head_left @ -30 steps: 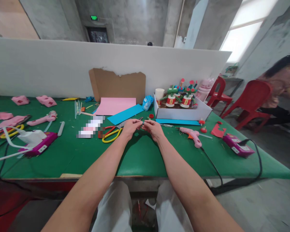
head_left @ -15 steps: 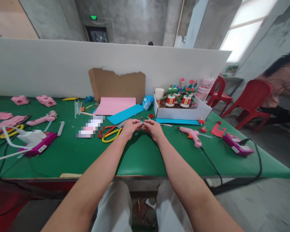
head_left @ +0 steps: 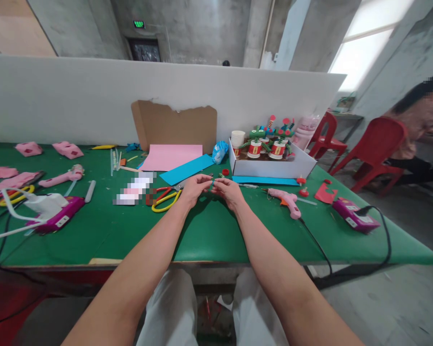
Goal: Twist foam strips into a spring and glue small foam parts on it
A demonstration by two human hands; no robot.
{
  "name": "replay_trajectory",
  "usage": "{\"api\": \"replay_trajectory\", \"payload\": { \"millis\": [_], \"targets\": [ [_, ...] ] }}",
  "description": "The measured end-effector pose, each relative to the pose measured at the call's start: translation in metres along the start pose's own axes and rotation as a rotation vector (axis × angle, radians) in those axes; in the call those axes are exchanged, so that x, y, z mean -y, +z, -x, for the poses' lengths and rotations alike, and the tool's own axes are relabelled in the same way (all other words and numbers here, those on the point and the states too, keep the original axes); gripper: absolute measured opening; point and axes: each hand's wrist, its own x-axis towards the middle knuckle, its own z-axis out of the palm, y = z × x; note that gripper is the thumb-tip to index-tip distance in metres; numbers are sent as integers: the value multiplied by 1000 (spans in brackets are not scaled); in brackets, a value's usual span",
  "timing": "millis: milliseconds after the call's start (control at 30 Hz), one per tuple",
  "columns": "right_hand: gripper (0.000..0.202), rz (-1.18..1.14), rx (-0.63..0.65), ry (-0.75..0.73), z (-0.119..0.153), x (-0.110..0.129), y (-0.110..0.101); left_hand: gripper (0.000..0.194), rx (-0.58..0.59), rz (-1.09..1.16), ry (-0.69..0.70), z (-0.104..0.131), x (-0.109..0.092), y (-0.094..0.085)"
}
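Observation:
My left hand (head_left: 197,188) and my right hand (head_left: 228,191) meet above the middle of the green table. Their fingertips pinch a small blue-green piece (head_left: 212,182) between them; it looks like folded paper, but fingers cover most of it. Just left of my left hand lie scissors (head_left: 166,201) with yellow and red handles. Beyond my hands is a blue paper strip (head_left: 187,169), and a small red coil (head_left: 225,172) sits behind my right hand. A pink glue gun (head_left: 286,199) lies to the right of my right hand.
A white box (head_left: 274,169) at the back holds paper-cup figures (head_left: 254,149). Pink paper (head_left: 175,157) leans near brown cardboard (head_left: 176,125). Purple power boxes (head_left: 355,216) with cords lie at both sides. A person (head_left: 414,120) sits by a red chair (head_left: 373,149) at right.
My fingertips have shifted slightly, and more of the blue-green piece shows between them. The person at the right has moved an arm. Things on the table stay in place.

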Motion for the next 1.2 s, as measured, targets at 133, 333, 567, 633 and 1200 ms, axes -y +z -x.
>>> {"api": "replay_trajectory", "payload": {
  "millis": [133,333,567,633,1200],
  "targets": [
    [15,0,3,9,2,2,2,27,7,-6,-2,1,-1,1],
    [9,-19,-59,53,2,5,4,17,3,-167,117,1,-4,0],
    [8,-80,-82,95,2,8,1,14,87,-674,545,2,-9,-6],
    [8,-105,-80,116,3,9,1,18,118,-741,638,2,-7,-7],
    [14,-213,12,62,-1,9,-3,20,75,-668,615,7,-13,-3]
  ]
}}
